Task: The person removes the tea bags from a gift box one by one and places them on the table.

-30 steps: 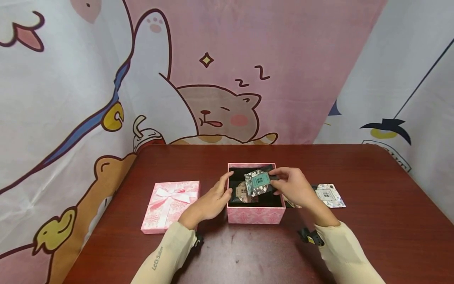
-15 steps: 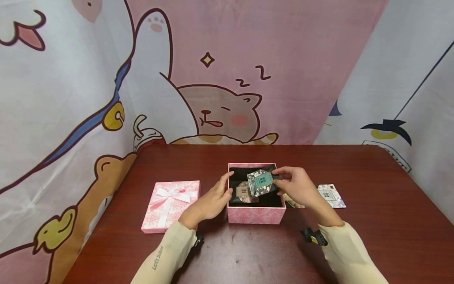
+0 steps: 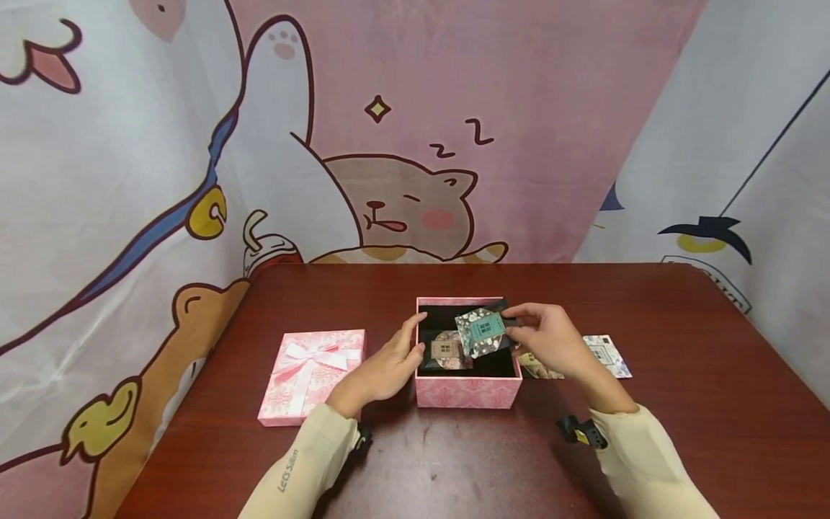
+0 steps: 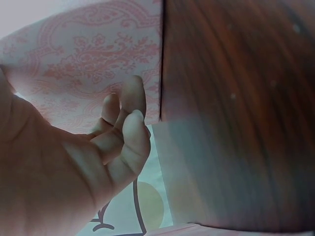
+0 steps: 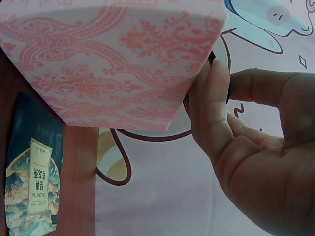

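Observation:
A tea sachet with a green label [image 3: 487, 329] is held tilted over the right part of a pink patterned box [image 3: 468, 393]. My right hand [image 3: 550, 342] pinches its dark end between thumb and fingers. Inside the dark-lined box lies another tea sachet with a tan label [image 3: 447, 350]. My left hand [image 3: 385, 366] touches the left rim of the box with its fingertips and thumb. In the left wrist view, the fingers [image 4: 132, 140] lie loosely bent against the box's outer wall [image 4: 88, 59].
Left of the box sits a pink lid [image 3: 311, 375] with a ribbon bow. On the brown table [image 3: 687, 432], right of the box, lie a white-labelled sachet [image 3: 608, 355] and an oolong tea sachet [image 5: 37, 172]. A cartoon-printed cloth [image 3: 551, 108] hangs behind the table.
My right hand has moved slightly to the right with the green-labelled tea sachet, towards the box's right rim. The left hand and the box stay in place.

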A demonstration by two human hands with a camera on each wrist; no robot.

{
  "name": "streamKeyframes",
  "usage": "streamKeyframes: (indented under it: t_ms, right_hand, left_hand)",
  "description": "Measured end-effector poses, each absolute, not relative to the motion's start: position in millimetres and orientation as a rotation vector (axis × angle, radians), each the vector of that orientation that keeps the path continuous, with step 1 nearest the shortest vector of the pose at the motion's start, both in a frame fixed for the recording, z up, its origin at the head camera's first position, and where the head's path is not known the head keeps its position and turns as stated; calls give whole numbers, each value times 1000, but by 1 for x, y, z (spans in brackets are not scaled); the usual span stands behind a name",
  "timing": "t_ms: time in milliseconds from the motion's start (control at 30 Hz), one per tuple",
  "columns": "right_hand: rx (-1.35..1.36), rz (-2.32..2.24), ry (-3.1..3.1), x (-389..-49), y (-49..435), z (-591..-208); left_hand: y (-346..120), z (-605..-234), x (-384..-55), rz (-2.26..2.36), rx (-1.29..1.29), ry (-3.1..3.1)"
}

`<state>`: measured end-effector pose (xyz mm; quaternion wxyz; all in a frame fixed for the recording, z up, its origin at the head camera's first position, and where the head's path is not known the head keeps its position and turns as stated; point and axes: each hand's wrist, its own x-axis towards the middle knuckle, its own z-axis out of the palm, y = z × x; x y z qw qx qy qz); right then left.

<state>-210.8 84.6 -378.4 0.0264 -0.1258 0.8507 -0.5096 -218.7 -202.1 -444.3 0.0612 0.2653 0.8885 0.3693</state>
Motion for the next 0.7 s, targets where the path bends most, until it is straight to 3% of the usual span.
streamKeyframes:
  t_ms: [700]
  right_hand:
    - [-373, -1572, 2679, -207, 100, -377]
  left_hand:
    - [-202, -443, -218, 1115, 745, 2674]
